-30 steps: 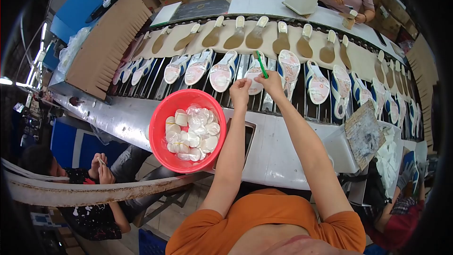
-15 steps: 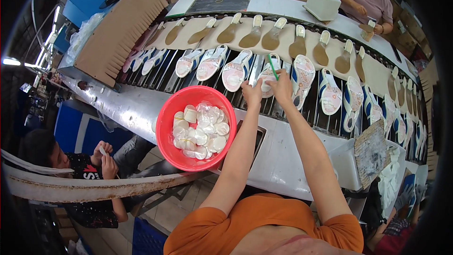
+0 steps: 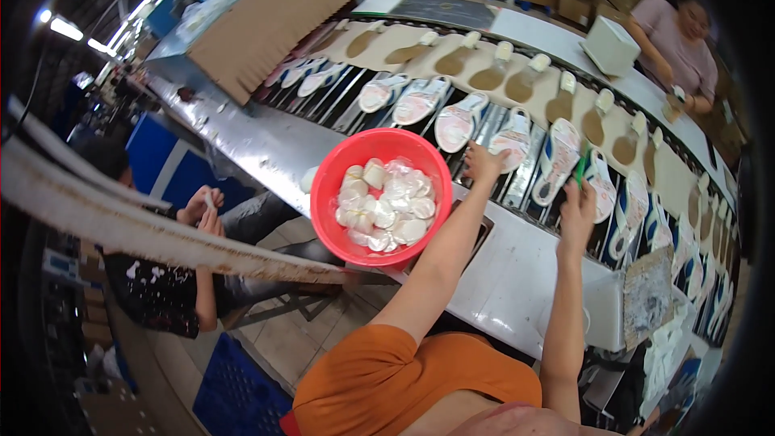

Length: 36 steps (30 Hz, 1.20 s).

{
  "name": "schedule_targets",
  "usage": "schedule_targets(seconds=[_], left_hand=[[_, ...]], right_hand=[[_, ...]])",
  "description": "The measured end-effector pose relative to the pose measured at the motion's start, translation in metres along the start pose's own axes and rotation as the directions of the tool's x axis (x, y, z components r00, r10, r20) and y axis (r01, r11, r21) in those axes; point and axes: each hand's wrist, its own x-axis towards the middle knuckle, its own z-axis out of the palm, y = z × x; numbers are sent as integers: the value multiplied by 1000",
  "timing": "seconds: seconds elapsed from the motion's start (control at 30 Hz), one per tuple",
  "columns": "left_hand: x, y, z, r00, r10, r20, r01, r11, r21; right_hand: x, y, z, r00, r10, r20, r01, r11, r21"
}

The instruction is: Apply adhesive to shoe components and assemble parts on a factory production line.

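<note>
White wedge sandals with blue straps stand in a row on the roller conveyor. My left hand [image 3: 484,163] is at the toe of one pale patterned sandal [image 3: 510,139], fingers apart, seeming to touch its edge. Farther right, my right hand [image 3: 576,210] is closed round a thin green stick-like tool [image 3: 582,163], pointing up beside another sandal [image 3: 601,186]; its tip is too small to make out. Left of my left forearm, a red plastic basin [image 3: 324,226] holds many round white pads [image 3: 379,211], some bundled and some in clear plastic.
Behind the sandals, a beige belt [image 3: 386,32] carries brown soles with white heels. A cardboard screen [image 3: 270,28] stands at the left. A white box [image 3: 609,46] and a person [image 3: 674,44] are across the line. Another person [image 3: 161,274] sits left, behind a rusty rail [image 3: 186,238].
The view has shifted, so the basin and conveyor appear farther right. My hands have parted: the right has moved rightward with the green tool, while the left stays by a sandal.
</note>
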Motion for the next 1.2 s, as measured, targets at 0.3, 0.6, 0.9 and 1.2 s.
schedule_targets(seconds=[0.3, 0.6, 0.9, 1.2], left_hand=[[-158, -25, -13, 188, 655, 732, -982, 120, 144], [-99, 21, 57, 183, 975, 123, -746, 57, 664], [-29, 38, 122, 662, 749, -10, -732, 650, 205], [-89, 79, 87, 885, 466, -18, -466, 885, 9]], right_hand=[[-106, -55, -76, 1000, -2, 20, 1, 997, 77], [-148, -72, -130, 985, 77, 154, -95, 989, 113], [-170, -65, -163, 902, 282, 327, -324, 942, 81], [-163, -49, -181, 935, 258, 243, -274, 961, 37]])
